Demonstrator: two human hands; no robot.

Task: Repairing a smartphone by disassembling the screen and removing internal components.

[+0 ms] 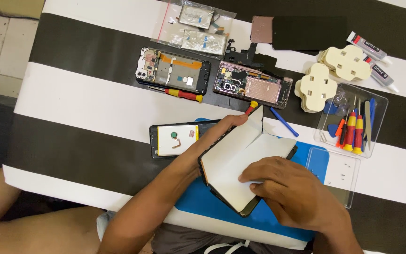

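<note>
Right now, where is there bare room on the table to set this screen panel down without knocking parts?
The striped cloth lies bare along its left side, left of the open phone with the red screwdriver and of the phone by the left hand. The right side is crowded: clear tool tray, cream pads, glue tubes.

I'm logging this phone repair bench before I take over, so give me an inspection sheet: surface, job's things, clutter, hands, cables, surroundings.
Surface: black-and-white striped table cover, with a blue mat under the hands.
Job's things: black phone frame with a white sheet on it, part of the sheet lifted.
Clutter: two opened phones, a third with its battery showing, red-and-yellow screwdriver, clear tool tray, cream foam pads, glue tubes, bagged parts.
Hands: left hand grips the frame's upper edge; right hand presses on the sheet.
Cables: nothing seen.
Surroundings: tiled floor, the person's bare leg.
</note>
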